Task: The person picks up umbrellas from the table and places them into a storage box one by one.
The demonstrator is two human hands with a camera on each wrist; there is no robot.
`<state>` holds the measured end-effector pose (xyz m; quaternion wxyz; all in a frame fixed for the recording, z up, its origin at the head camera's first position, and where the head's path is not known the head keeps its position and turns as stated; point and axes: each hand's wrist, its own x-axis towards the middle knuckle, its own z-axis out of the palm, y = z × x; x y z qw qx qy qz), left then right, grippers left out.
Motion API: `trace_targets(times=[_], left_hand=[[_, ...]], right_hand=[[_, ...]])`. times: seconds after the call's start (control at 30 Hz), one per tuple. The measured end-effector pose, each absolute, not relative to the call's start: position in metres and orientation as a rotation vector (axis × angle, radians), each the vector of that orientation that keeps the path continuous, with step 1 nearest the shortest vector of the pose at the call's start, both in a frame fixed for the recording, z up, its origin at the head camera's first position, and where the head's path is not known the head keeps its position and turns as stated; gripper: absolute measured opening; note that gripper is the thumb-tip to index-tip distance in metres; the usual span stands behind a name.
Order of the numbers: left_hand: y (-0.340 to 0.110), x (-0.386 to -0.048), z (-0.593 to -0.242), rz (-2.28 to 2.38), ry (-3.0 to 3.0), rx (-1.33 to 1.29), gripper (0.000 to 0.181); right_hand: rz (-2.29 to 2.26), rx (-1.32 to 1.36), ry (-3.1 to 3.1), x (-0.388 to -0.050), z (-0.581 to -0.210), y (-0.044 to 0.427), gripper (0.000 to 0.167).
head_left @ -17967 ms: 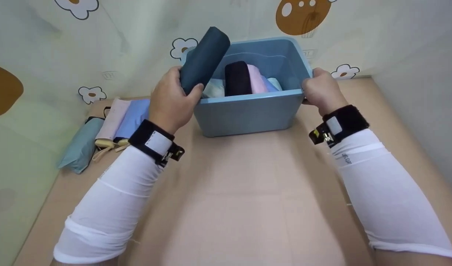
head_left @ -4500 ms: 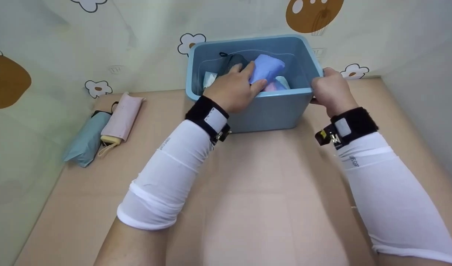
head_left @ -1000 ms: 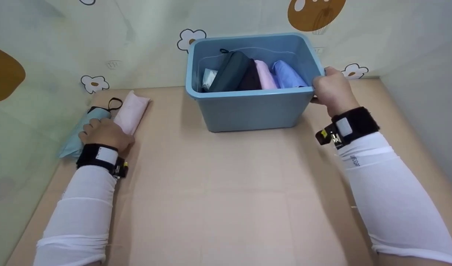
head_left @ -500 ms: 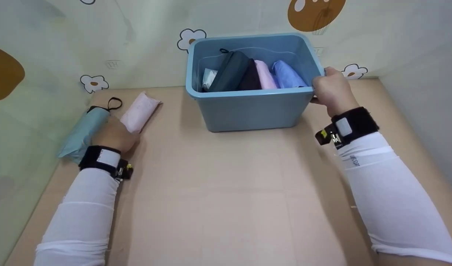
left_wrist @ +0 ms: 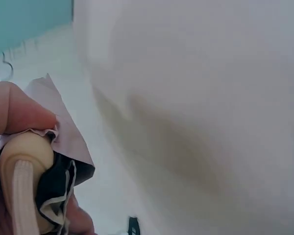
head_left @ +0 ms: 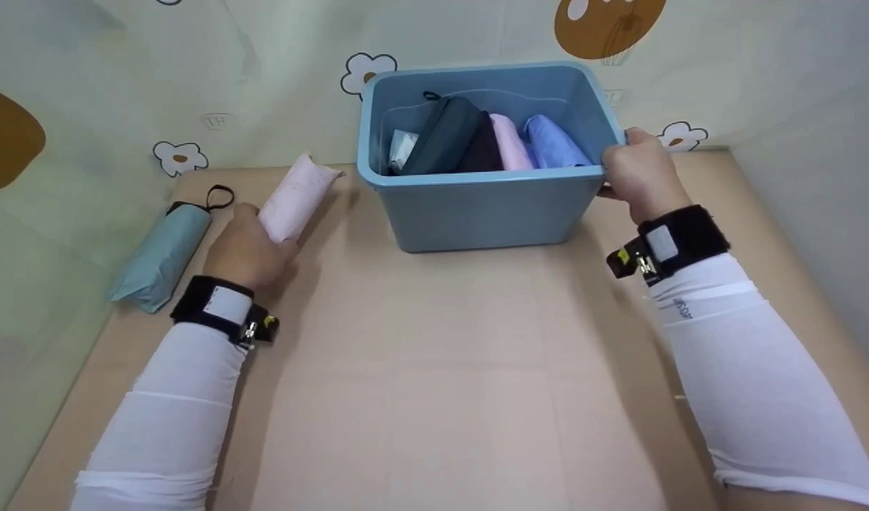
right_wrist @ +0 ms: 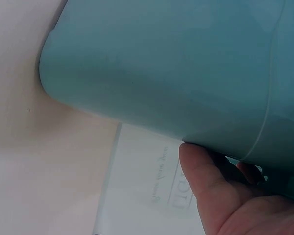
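Observation:
My left hand grips a folding umbrella in a pale pink sleeve, tilted with its far end up toward the wall. The left wrist view shows its cream handle and strap, with dark fabric at the sleeve's mouth; fingers close around it. My right hand holds the right end of a blue bin; the right wrist view has its thumb against the bin's side. Inside the bin lie a dark teal umbrella, a black roll, a pink roll and a blue bundle.
A teal sleeved umbrella with a black loop lies on the beige surface at the left. A light packet sits in the bin's left end. A patterned wall covering stands behind the bin.
Over the last second my left hand has gripped the pink umbrella and carried it rightward, away from the teal one. Earlier, the dark teal umbrella and blue bundle went into the bin. Right hand stays put.

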<state>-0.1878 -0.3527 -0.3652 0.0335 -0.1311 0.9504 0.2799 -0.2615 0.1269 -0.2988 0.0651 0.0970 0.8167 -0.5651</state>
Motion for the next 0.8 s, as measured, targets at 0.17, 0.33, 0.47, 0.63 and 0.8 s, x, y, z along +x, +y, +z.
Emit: trace_targets(times=[0.17, 0.33, 0.47, 0.63, 0.8], left_hand=[[-0.337, -0.187, -0.36, 0.914, 2.952, -0.382, 0.083], [-0.328, -0.185, -0.359, 0.921, 2.993, -0.352, 0.076], [-0.326, -0.186, -0.359, 0.905, 3.015, -0.335, 0.075], [-0.322, -0.187, -0.358, 0.901, 3.013, -0.327, 0.075], [-0.314, -0.188, -0.353, 0.906, 3.019, -0.28, 0.075]], right_hand=[[-1.694, 0.307, 2.468, -0.262, -0.299, 0.126, 0.066], [-1.688, 0.313, 2.481, -0.262, -0.298, 0.126, 0.065], [-1.701, 0.316, 2.471, -0.262, -0.297, 0.126, 0.065], [-1.708, 0.325, 2.455, -0.263, -0.297, 0.126, 0.064], [-1.704, 0.33, 2.453, -0.263, -0.299, 0.127, 0.064]])
